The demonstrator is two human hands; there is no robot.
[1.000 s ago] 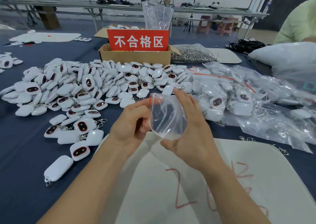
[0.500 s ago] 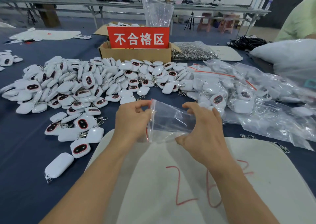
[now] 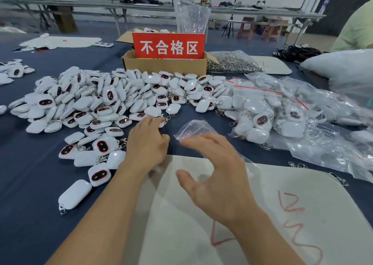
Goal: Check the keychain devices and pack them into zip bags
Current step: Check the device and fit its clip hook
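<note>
- The left hand (image 3: 147,145) is found at the near edge of the loose pile of keychain devices (image 3: 105,103) on the bench (image 3: 30,173); its fingers are curled down over one device (image 3: 162,124), whose clasp (image 3: 167,119) shows just beyond the fingertips; whether that device is actually gripped cannot be told.
- The right hand (image 3: 218,175) is found released, fingers spread and thumb apart, nothing held; its fingertips lie over the near edge of an empty zip bag (image 3: 193,128); contact with the film cannot be confirmed.
- The zip bag is noted lying on the bench between the pile and the white mat (image 3: 282,184), just beside the left hand.
- The step in hand is judged to be the picking of one device for checking before bagging.
- It is advised that a single device be lifted by its body, not its clasp; neighbouring clasps are seen tangled, so a second unit may be dragged along.
- The dark face should be turned up and inspected first; rejects are judged to belong in the cardboard box (image 3: 165,67) behind the red sign (image 3: 168,46).
- The bag should be taken at its mouth by the right hand; the film is judged light and likely to slide; it should be kept apart from the packed bags (image 3: 282,115) at the right.
</note>
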